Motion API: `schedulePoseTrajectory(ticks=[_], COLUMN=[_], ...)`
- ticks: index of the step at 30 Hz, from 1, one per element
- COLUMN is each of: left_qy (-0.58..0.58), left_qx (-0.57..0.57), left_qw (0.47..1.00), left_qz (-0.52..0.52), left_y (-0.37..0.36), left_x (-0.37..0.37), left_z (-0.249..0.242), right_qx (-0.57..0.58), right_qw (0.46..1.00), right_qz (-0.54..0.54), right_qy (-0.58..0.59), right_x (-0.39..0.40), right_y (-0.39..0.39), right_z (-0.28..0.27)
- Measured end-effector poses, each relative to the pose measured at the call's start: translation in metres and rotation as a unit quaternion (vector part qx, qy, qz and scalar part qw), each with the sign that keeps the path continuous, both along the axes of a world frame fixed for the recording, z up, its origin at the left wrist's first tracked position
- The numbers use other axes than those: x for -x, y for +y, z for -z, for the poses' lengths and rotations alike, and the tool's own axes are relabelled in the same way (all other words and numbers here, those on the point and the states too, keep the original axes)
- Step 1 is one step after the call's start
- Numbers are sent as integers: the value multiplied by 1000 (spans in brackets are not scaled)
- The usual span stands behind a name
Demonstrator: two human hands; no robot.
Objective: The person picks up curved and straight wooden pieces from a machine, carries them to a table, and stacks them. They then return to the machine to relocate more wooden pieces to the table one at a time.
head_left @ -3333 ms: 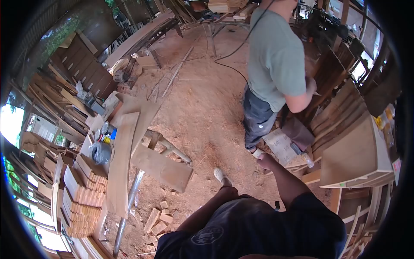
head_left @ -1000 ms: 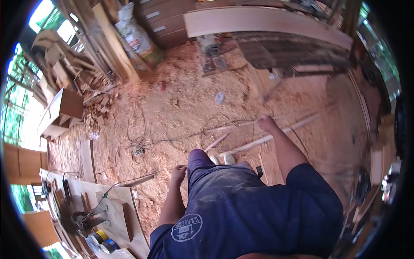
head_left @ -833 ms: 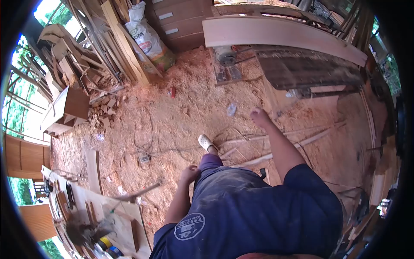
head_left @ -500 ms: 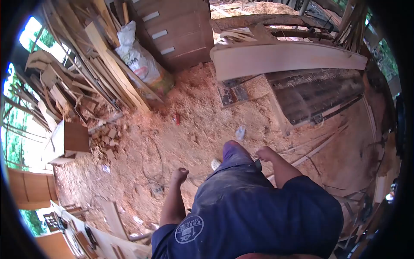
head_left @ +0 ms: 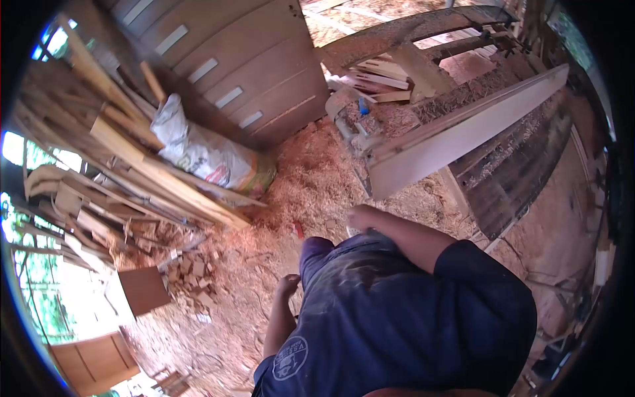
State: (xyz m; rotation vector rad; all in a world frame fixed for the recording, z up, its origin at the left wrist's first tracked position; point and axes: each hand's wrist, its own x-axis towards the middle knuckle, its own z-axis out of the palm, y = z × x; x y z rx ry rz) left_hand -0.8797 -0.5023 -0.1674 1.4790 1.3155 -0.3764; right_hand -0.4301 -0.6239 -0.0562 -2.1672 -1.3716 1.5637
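My left hand (head_left: 288, 284) hangs low beside my left thigh, its fingers curled in and nothing visible in them. My right hand (head_left: 362, 217) is stretched forward over my lap, above the shavings. It looks rounded from above, with its fingers hidden underneath, so whether it holds anything is hidden. A pale shoe (head_left: 352, 231) shows just below it. Ahead and to the right of that hand, the near end of a long pale board (head_left: 463, 139) rests on a dark planked bench (head_left: 516, 159). Neither hand touches the board.
Wood shavings cover the floor (head_left: 311, 172). Leaning timber (head_left: 152, 165) and a stuffed white sack (head_left: 205, 155) stand at left, near a brown panelled piece (head_left: 231, 59). Offcuts (head_left: 192, 278) lie by a brown box (head_left: 142, 291). A small red object (head_left: 297, 229) lies ahead.
My view has turned and moved forward, bringing the sack and the pale board nearer. My right hand has swung forward and across my body; my left hand has dropped nearer my thigh.
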Motion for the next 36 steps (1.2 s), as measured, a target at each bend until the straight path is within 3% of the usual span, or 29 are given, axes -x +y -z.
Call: schedulePoseTrajectory(ticks=[1,4,7,8,9,11,13,15,17,18,19,21,23,24,27,28,30,32,36], left_qy=[37,19,7,-34,15,51,-31,-43,-75,-91,-128,-102,-85,-62,-66,-108,-5,-169,-262], left_qx=[16,-23,-115,-78,-100,-205,-35,-156,-134,-117,-123,-87,-57,-50,-90,-158,-61,-121,-150], left_qw=[998,996,983,992,981,896,977,945,950,954,934,939,958,961,908,854,875,896,857], left_qz=[-52,-84,140,89,163,391,208,285,272,260,311,315,267,266,405,484,481,391,417], left_y=[25,115,231,276,312,369,407,475,513,521,529,539,568,571,550,549,522,516,476], left_x=[-23,-69,-108,-108,-128,-185,-230,-296,-341,-362,-385,-426,-449,-463,-537,-563,-642,-687,-819], left_z=[-26,-47,-13,42,43,5,-18,-18,-10,-4,-3,0,76,81,34,29,-54,-51,-118], right_qx=[-129,-241,-235,-225,-217,-186,-200,-211,-149,-127,-102,-68,-65,-58,-79,-65,-32,-56,-45], right_qw=[992,965,966,968,969,966,941,908,891,895,902,913,912,899,868,861,855,836,789], right_qz=[-5,22,56,79,101,178,272,357,417,411,400,377,369,395,460,468,481,515,592], right_qy=[-7,102,92,79,54,8,-31,-67,-101,-113,-123,-140,-167,-178,-168,-188,-192,-183,-159], right_x=[9,15,-3,-5,-24,-60,-85,-117,-147,-165,-184,-209,-253,-270,-324,-338,-365,-389,-422], right_y=[33,121,186,203,217,231,225,235,236,238,238,233,233,232,228,227,225,225,226], right_z=[-29,-93,-111,-102,-94,-90,-85,-85,-100,-91,-77,-53,-39,-24,-37,-36,-52,-52,-35])
